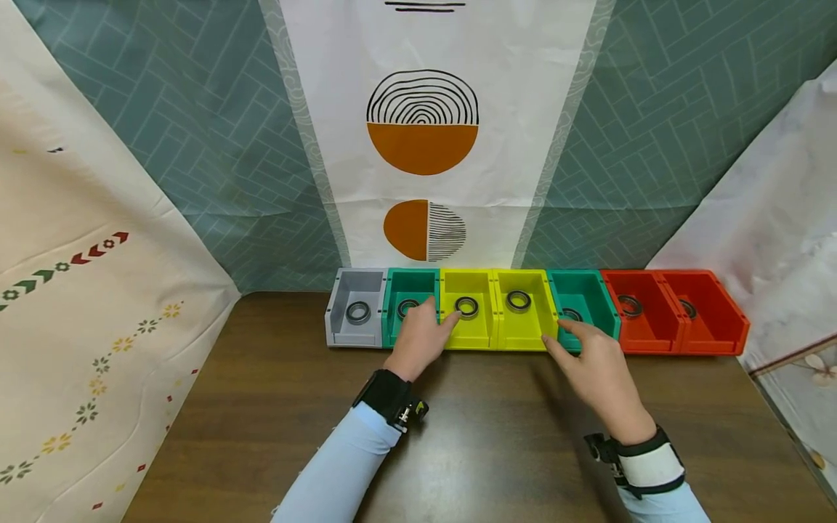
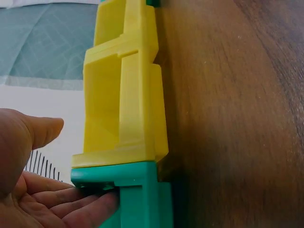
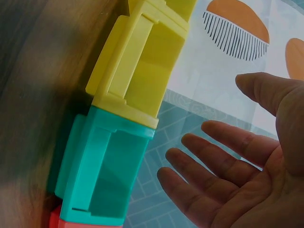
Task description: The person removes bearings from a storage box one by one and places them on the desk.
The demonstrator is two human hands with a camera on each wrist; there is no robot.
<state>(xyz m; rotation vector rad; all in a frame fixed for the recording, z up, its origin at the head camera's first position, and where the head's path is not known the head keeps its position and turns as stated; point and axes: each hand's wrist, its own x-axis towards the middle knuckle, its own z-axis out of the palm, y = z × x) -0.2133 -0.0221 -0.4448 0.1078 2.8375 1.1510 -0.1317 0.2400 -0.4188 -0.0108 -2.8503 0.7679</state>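
Observation:
A row of joined bins holds ball bearings. My left hand (image 1: 421, 335) reaches over the left green bin (image 1: 392, 290), its fingers dipping past the rim near a bearing (image 1: 407, 308); in the left wrist view the thumb stands apart from extended fingers (image 2: 90, 209). My right hand (image 1: 598, 367) is spread at the front of the right green bin (image 1: 591, 298), with a bearing (image 1: 571, 314) partly visible behind it. Its fingers (image 3: 185, 161) are extended and hold nothing in the right wrist view. Between the hands, two yellow bins (image 1: 485, 338) contain bearings (image 1: 467, 306).
At the left end is a grey bin (image 1: 336, 323) with a bearing (image 1: 358, 312). Two red bins (image 1: 716, 319) at the right end also hold bearings (image 1: 631, 305). The row stands on a brown wooden table (image 1: 484, 436), against a hanging patterned cloth (image 1: 261, 167).

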